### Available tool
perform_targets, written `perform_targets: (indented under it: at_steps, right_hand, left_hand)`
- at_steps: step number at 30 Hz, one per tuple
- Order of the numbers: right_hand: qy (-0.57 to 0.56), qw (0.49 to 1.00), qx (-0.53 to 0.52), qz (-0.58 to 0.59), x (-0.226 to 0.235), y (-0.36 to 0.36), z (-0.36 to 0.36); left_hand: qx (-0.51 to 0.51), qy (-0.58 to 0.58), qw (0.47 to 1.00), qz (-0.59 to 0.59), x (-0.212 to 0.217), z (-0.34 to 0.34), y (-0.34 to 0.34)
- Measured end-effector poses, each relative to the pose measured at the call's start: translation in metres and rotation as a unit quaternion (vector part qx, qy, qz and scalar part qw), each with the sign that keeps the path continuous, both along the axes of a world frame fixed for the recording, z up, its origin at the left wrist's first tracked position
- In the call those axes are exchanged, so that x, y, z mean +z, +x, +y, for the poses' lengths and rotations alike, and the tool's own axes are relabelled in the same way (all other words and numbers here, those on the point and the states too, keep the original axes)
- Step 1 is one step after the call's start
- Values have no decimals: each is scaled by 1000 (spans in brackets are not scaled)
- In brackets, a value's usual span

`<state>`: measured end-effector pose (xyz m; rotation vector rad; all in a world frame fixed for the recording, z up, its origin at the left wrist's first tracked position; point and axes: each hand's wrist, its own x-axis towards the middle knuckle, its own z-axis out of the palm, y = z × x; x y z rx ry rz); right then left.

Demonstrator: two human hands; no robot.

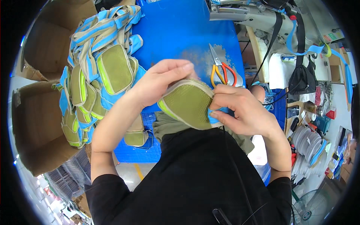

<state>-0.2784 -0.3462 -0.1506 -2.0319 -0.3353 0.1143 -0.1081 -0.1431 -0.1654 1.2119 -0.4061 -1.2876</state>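
Note:
A padded olive-green mesh pad (189,103) with beige binding and a lime strip is held up in front of my body. My right hand (242,107) pinches its right end, where a bit of blue fabric (219,112) shows between thumb and fingers. At the upper left edge of the pad is my left hand (163,77), thumb and fingers pressed together. Its fingertips are partly blurred and hidden, so anything caught between them cannot be made out. Just beyond my right hand lie scissors (221,69) with orange and red handles, blades pointing away.
A heap of similar green, blue and beige strapped pieces (116,69) covers the left of the blue table (168,22). Open cardboard boxes (35,127) stand farther left. A sewing machine (240,15) occupies the back right. White reels (307,140) and a fan (311,210) are at right.

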Motion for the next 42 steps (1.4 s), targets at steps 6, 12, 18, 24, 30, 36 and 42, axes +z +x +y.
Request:
perform_targets:
  at_steps: [6,12,18,24,30,36,42]
  right_hand:
    - [-17,1000,15,11,2,2,0]
    - [-17,999,41,-13,-1,3,6]
    - [-38,998,54,-4,5,4,2]
    - [-52,999,5,-7,11,6,5]
    - [-80,984,-147,-65,19,-12,-16]
    - [-93,985,-145,-25,19,-29,-17]
    - [-146,988,46,-28,31,-22,33]
  left_hand:
    - [-59,-39,847,-527,20,2,-2]
    - [-128,30,967,-217,12,1,7]
    - [-94,51,993,-38,4,6,9]
    - [-121,13,937,-328,9,15,5]
    - [133,-64,980,-136,-3,42,43]
    - [201,-100,967,-122,-10,52,52]
    - [153,-111,958,-214,-11,42,50]
